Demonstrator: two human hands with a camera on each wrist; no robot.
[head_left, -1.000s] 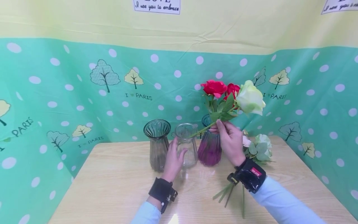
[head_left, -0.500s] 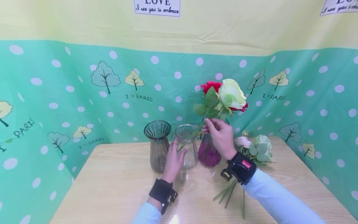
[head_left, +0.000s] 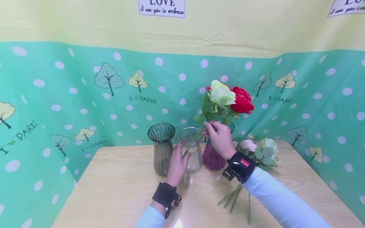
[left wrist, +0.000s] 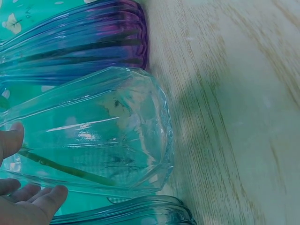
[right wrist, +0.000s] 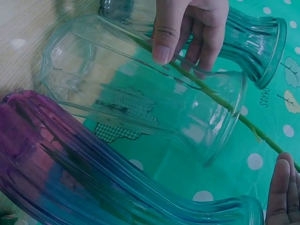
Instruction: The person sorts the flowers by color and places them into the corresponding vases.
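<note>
My right hand pinches the stem of a pale white-green rose. In the right wrist view, the green stem passes through the mouth of a clear glass vase. Its lower end slants inside that vase in the left wrist view. With thumb and fingers on either side, my left hand holds the clear vase, which stands upright. Red roses rise from the purple-blue vase just behind my right hand.
A grey ribbed vase stands left of the clear one. On the right of the wooden table lie pale flowers and a pinkish bloom, their stems pointing toward me. A green polka-dot cloth hangs behind.
My right hand has moved left toward the clear vase, bringing the rose bloom left and more upright. The stem now reaches deeper into the vase. My left hand stays at the vase.
</note>
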